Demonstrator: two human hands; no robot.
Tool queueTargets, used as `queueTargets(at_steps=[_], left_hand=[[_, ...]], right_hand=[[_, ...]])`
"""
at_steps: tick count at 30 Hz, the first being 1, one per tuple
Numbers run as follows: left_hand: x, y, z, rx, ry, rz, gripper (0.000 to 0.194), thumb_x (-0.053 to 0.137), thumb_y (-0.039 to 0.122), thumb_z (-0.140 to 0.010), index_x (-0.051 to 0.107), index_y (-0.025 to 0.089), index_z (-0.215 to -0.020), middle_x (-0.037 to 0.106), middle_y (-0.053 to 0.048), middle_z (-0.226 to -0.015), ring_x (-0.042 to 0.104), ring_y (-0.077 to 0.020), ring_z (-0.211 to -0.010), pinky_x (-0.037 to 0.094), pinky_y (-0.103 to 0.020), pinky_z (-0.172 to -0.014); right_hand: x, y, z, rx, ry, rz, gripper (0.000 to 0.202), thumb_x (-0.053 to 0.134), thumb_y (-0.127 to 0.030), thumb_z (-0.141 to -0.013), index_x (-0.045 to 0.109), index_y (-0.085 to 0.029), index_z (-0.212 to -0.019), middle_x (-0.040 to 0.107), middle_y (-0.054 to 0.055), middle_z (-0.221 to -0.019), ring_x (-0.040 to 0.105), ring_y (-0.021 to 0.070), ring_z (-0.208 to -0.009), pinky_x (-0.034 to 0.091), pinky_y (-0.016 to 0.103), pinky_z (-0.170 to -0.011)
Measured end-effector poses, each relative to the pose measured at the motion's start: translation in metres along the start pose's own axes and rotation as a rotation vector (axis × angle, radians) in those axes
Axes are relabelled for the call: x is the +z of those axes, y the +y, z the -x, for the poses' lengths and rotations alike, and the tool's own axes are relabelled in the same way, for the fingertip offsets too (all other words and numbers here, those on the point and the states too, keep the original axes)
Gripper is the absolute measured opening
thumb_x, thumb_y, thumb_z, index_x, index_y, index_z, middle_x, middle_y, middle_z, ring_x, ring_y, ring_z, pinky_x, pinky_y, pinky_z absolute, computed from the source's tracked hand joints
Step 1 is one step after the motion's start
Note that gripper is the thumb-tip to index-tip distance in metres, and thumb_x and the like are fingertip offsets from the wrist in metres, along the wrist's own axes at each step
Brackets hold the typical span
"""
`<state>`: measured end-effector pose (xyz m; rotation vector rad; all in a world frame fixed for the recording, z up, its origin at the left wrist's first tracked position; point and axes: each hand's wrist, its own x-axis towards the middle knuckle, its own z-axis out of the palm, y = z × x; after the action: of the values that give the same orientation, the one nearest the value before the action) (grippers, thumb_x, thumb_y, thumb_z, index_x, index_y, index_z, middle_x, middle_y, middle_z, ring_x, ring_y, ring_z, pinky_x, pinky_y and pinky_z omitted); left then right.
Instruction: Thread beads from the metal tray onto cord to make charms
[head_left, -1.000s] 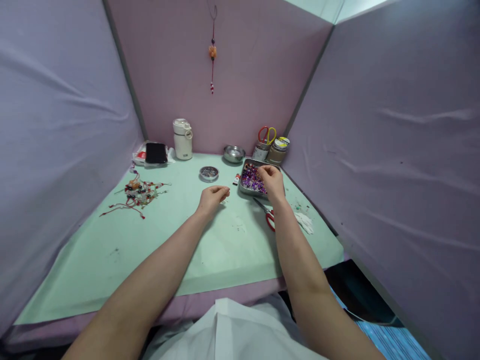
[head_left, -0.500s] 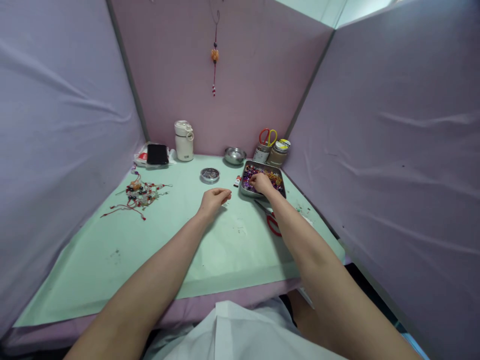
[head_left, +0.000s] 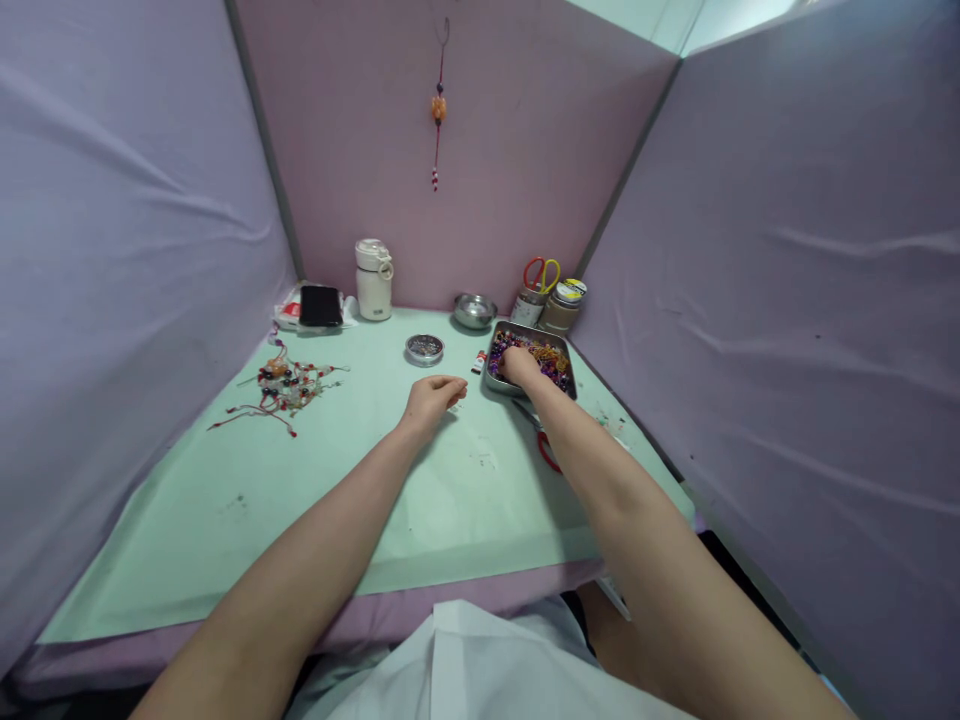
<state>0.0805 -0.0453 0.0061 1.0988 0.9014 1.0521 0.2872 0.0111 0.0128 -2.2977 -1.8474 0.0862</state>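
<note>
My left hand [head_left: 437,402] hovers over the middle of the table, thumb and fingers pinched together. Whatever is between those fingertips is too small to make out. To its right, a metal tray [head_left: 496,386] is filled with beads [head_left: 552,358], mostly purple with some amber ones. My right hand [head_left: 517,366] reaches into the tray's left part, fingers curled down among the beads; the tips are hidden. Red-handled scissors [head_left: 548,453] lie partly beneath my right forearm. A small red-and-white packet [head_left: 479,362] is beside the tray.
A round clear dish [head_left: 424,349] and a steel bowl [head_left: 474,312] stand behind my left hand. Jars [head_left: 562,308] and upright scissors [head_left: 541,273] are at the back right. Beaded cords [head_left: 285,388], a black phone-like object [head_left: 320,306] and a white bottle [head_left: 373,282] occupy the left.
My right hand has dipped a little lower into the beads, its fingertips now less visible. The left hand keeps its pinch. The whole view has shifted slightly.
</note>
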Motion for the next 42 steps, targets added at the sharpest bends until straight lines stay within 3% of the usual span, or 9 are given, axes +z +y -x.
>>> queueTargets(at_steps=[5,9,13,17,21,29,42], left_hand=[[0.000,0.002,0.001,-0.014,0.002,0.005,0.028,0.075,0.040,-0.056,0.068,0.015,-0.066,0.065,-0.007,-0.069,0.056,-0.0158,-0.070,0.044,-0.029,-0.068],[0.001,0.000,0.001,-0.001,-0.022,0.008,0.027,0.075,0.040,-0.057,0.068,0.015,-0.067,0.065,-0.007,-0.069,0.056,-0.0148,-0.068,0.044,-0.029,-0.068],[0.002,0.000,0.002,0.000,-0.029,0.007,0.026,0.074,0.039,-0.057,0.068,0.015,-0.066,0.064,-0.006,-0.068,0.054,-0.0137,-0.065,0.044,-0.030,-0.068],[0.004,0.004,0.006,0.008,-0.055,0.018,0.025,0.075,0.039,-0.057,0.068,0.016,-0.065,0.064,-0.005,-0.067,0.054,-0.0133,-0.065,0.044,-0.030,-0.069],[0.006,0.004,0.006,0.016,-0.079,0.041,0.027,0.076,0.038,-0.056,0.068,0.015,-0.066,0.062,-0.004,-0.064,0.052,-0.0126,-0.063,0.044,-0.030,-0.069],[0.006,0.003,0.005,0.028,-0.085,0.032,0.032,0.075,0.041,-0.055,0.068,0.013,-0.067,0.059,-0.003,-0.061,0.051,-0.0117,-0.062,0.042,-0.028,-0.064],[0.006,0.000,0.003,0.037,-0.066,0.056,0.028,0.075,0.037,-0.056,0.067,0.013,-0.067,0.060,-0.004,-0.061,0.051,-0.0111,-0.061,0.040,-0.027,-0.062]], right_hand=[[-0.009,-0.005,0.007,-0.017,0.067,-0.054,0.015,0.056,-0.014,-0.071,0.069,-0.013,-0.078,0.070,0.015,-0.085,0.063,0.0233,-0.085,0.042,0.028,-0.074],[-0.010,-0.018,0.029,-0.083,0.261,-0.530,0.012,0.054,-0.021,-0.069,0.064,-0.016,-0.074,0.067,0.005,-0.077,0.059,0.0170,-0.075,0.043,0.027,-0.072],[-0.001,-0.035,0.056,-0.076,0.119,-1.212,0.018,0.061,-0.030,-0.063,0.058,-0.019,-0.076,0.061,-0.001,-0.069,0.054,0.0115,-0.063,0.043,0.025,-0.062],[0.003,-0.040,0.073,-0.043,-0.096,-1.515,0.031,0.073,-0.034,-0.057,0.060,-0.019,-0.080,0.064,0.000,-0.077,0.057,0.0105,-0.068,0.044,0.025,-0.066],[0.005,-0.038,0.076,-0.064,-0.205,-1.659,0.034,0.079,-0.033,-0.055,0.061,-0.020,-0.080,0.065,-0.001,-0.080,0.058,0.0087,-0.070,0.044,0.025,-0.071],[0.010,-0.036,0.074,-0.090,-0.295,-1.760,0.032,0.081,-0.032,-0.058,0.062,-0.021,-0.081,0.065,-0.001,-0.085,0.056,0.0086,-0.072,0.043,0.023,-0.066],[0.013,-0.035,0.071,-0.073,-0.320,-1.825,0.029,0.082,-0.026,-0.058,0.063,-0.022,-0.079,0.063,-0.003,-0.079,0.054,0.0077,-0.067,0.040,0.023,-0.062]])
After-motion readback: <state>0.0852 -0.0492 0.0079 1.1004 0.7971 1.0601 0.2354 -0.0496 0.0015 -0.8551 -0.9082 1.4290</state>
